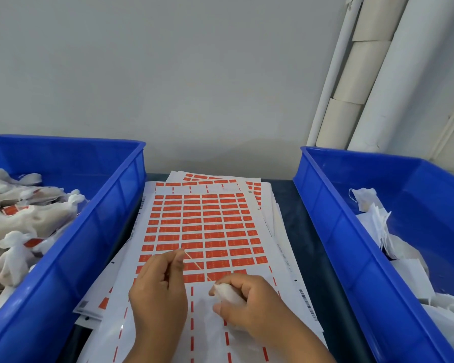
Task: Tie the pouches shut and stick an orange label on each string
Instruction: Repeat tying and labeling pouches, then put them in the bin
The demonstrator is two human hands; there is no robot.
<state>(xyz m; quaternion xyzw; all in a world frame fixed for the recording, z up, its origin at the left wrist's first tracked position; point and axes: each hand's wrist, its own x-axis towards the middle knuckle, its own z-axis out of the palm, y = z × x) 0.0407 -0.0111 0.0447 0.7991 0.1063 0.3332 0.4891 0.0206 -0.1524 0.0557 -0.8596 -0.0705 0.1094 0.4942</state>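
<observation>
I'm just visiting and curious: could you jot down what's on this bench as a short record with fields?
Left hand: pinches the end of a thin string, pulling it taut
Right hand: grips the gathered neck of a white pouch
Label sheet: rows of orange labels, lowest rows partly peeled, on a stack of sheets between the bins
Left blue bin: filled pouches, several showing orange labels
Right blue bin: flat white pouches
Stage: string drawn out; no label on it that I can see
</observation>
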